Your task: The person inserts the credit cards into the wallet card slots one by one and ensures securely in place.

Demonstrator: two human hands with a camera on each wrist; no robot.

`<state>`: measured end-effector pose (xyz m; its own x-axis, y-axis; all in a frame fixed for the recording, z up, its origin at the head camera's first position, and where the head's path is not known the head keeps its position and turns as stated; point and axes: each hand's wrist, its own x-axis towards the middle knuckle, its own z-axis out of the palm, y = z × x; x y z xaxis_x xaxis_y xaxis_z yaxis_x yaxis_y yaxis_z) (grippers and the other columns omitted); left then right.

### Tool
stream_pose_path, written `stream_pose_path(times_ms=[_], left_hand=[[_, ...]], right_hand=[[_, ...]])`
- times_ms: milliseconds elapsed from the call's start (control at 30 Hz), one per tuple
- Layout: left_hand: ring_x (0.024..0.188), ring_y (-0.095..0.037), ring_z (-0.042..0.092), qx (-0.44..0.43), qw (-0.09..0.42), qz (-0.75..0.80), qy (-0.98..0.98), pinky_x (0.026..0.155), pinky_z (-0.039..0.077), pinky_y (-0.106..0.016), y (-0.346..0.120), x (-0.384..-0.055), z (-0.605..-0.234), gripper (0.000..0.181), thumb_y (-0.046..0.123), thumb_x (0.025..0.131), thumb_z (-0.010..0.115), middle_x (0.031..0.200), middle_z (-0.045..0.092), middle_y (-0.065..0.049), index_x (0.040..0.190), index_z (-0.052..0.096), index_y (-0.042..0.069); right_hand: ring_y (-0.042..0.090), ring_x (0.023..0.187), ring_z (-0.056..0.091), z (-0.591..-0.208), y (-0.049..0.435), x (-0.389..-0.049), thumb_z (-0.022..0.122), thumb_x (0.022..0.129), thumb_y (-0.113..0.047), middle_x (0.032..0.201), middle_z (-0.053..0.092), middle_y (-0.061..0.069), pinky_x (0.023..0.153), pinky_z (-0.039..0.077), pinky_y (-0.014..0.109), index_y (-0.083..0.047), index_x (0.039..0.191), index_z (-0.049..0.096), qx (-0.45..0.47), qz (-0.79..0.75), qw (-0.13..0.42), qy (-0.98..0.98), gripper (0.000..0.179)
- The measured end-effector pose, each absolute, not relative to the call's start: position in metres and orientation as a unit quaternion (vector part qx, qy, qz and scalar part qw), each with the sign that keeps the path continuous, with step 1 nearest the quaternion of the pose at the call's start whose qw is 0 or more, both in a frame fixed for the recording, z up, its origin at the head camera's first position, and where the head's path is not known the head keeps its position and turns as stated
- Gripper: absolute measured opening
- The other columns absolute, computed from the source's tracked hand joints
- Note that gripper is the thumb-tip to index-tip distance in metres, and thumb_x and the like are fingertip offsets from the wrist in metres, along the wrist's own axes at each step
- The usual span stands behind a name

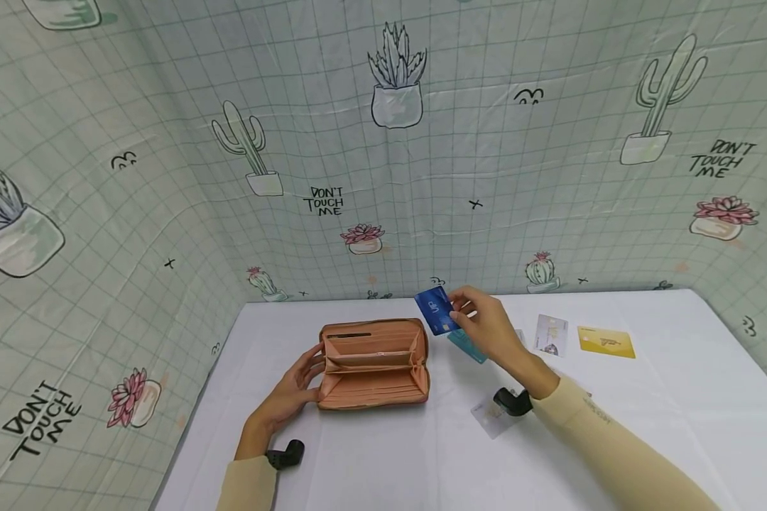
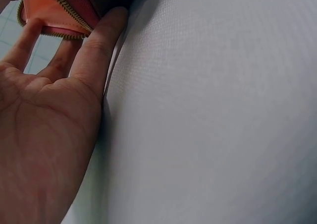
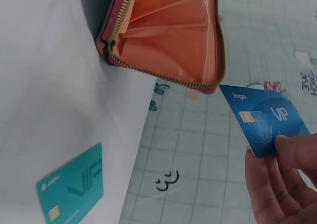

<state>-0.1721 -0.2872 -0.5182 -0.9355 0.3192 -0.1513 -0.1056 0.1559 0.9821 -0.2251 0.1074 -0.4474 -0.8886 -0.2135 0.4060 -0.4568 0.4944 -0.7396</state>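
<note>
An orange zip-around wallet point(image 1: 376, 389) lies unzipped on the white table, its pleated compartments and card slots facing up. My left hand point(image 1: 286, 396) holds its left edge, thumb near the front corner and fingers farther back along the side. To the right of the wallet and above the table, my right hand point(image 1: 488, 325) pinches a blue VIP card point(image 3: 265, 117) between thumb and fingers. The card is tilted, with its chip and logo showing in the right wrist view. Beneath that hand a teal VIP card point(image 3: 74, 184) rests on the table, partly covered in the head view.
Farther right lie a pale card point(image 1: 552, 335) and a yellow card point(image 1: 606, 342). A whitish card point(image 1: 491, 419) sits nearer the front, partly behind the right wrist's black camera point(image 1: 513, 402). A patterned cloth point(image 1: 422, 177) hangs behind the table.
</note>
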Motion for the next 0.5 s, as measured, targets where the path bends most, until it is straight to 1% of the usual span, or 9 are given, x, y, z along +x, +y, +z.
stream_pose_path(times_ms=[100, 300, 500], left_hand=[[0.154, -0.039, 0.028, 0.077, 0.165, 0.649, 0.739, 0.117, 0.037, -0.031, -0.287, -0.172, -0.518, 0.101, -0.007, 0.085, 0.073, 0.168, 0.024, -0.026, 0.169, 0.018, 0.005], [0.151, -0.031, 0.031, 0.07, 0.169, 0.655, 0.733, 0.106, 0.04, -0.017, -0.288, -0.173, -0.52, 0.103, -0.012, 0.083, 0.07, 0.167, 0.024, -0.025, 0.17, 0.018, 0.007], [0.15, -0.028, 0.034, 0.073, 0.167, 0.652, 0.736, 0.106, 0.039, -0.017, -0.288, -0.173, -0.522, 0.102, -0.012, 0.083, 0.071, 0.165, 0.026, -0.025, 0.169, 0.019, 0.006]], right_hand=[[0.032, 0.09, 0.071, -0.446, 0.097, -0.229, 0.071, 0.094, 0.011, 0.099, 0.071, 0.017, 0.076, 0.061, 0.044, 0.007, 0.119, 0.068, 0.215, 0.461, 0.141, -0.85, 0.026], [0.03, 0.093, 0.071, -0.446, 0.077, -0.235, 0.072, 0.094, 0.009, 0.102, 0.071, 0.016, 0.077, 0.061, 0.042, 0.004, 0.118, 0.07, 0.24, 0.444, 0.153, -0.85, 0.025], [0.028, 0.091, 0.071, -0.452, 0.066, -0.239, 0.073, 0.093, 0.011, 0.102, 0.072, 0.015, 0.075, 0.061, 0.04, 0.002, 0.116, 0.07, 0.266, 0.42, 0.167, -0.852, 0.025]])
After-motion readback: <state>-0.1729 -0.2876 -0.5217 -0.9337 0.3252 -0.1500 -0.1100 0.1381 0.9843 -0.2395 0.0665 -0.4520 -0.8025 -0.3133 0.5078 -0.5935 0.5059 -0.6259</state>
